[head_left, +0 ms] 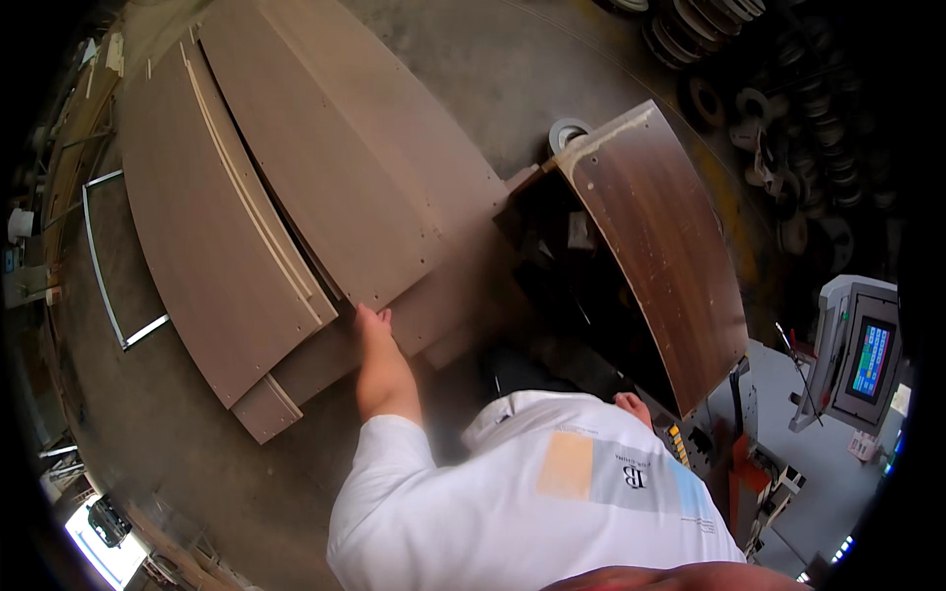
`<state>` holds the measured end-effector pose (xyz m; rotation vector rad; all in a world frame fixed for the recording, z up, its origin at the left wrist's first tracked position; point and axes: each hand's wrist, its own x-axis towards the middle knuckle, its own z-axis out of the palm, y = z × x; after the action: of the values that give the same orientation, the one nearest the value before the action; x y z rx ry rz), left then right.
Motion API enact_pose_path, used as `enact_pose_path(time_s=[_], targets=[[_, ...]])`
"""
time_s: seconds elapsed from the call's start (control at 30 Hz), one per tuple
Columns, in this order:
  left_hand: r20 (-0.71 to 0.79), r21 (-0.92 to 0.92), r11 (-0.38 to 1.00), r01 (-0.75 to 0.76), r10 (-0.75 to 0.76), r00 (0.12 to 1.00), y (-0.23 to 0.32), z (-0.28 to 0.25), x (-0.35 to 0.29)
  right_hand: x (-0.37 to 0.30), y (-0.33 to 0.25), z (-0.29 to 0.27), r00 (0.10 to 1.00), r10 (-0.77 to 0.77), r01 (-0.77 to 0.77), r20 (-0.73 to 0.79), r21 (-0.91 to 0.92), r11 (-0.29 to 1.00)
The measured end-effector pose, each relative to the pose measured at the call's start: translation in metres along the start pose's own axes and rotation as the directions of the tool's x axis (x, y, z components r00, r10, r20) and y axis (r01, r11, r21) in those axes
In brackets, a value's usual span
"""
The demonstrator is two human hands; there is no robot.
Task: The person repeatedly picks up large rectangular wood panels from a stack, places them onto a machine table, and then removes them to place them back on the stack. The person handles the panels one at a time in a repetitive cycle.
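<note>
My own hands: I cannot see them, so I cannot tell if each grip is open or closed. Only a strip of my arm (670, 576) shows at the bottom edge, and it is blurry.

Other person: a co-worker in a white shirt (532, 492) bends down in front of me, facing away.

Co-worker's left hand (377, 360): it reaches up and away from the white shirt. The fingers are bent over the near corner of the top board (335, 148). It touches the board but does not lift it clear.

Co-worker's right hand (631, 404): it is low, by the bottom of the dark panel (660, 236). It is partly hidden, so I cannot tell what it holds.

Brown boards (217, 227): a few long, flat boards lie stacked on the floor (493, 69). They are up and to the left of the co-worker.

Which way the boards lie: the long side runs from the top of the picture down to the co-worker. The near ends point at the reaching hand.

Nearer hand: the co-worker's left hand is right at the boards. The right hand is well apart from them. My arm is the farthest.

Dark panel: it is tilted over a dark open box, to the right of the boards.

Other things: a grey machine with a bright screen (867, 360) is at the right. Rolls of tape (788, 98) are piled at the top right. A thin metal frame (99, 266) lies at the left.
</note>
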<state>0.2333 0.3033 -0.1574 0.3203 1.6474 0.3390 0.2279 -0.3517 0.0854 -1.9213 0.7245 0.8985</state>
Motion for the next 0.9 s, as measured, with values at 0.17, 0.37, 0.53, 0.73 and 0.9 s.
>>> enact_pose_path(time_s=[0.17,0.37,0.53,0.73,0.9], targets=[[0.070,-0.139,0.989,0.040,-0.031,0.997,-0.005,-0.005,0.022,-0.015,-0.031,0.006,0.997,0.019,-0.013,0.075,-0.073,0.997],[0.120,-0.075,0.997,-0.009,0.018,0.993,-0.010,-0.015,0.009,-0.012,-0.023,0.001,0.999,0.032,-0.031,0.009,-0.078,0.996],[0.333,-0.134,0.989,-0.059,0.101,0.938,-0.026,-0.017,-0.041,-0.005,-0.033,0.001,0.998,-0.017,0.025,0.062,-0.121,0.992],[0.501,-0.174,0.984,0.029,0.063,0.863,-0.059,-0.036,-0.120,0.025,-0.108,0.023,0.948,-0.211,0.249,0.239,-0.143,0.958],[0.579,-0.125,0.975,0.184,-0.079,0.811,-0.080,-0.058,-0.219,0.038,-0.187,0.069,0.816,-0.328,0.425,0.475,-0.109,0.899]])
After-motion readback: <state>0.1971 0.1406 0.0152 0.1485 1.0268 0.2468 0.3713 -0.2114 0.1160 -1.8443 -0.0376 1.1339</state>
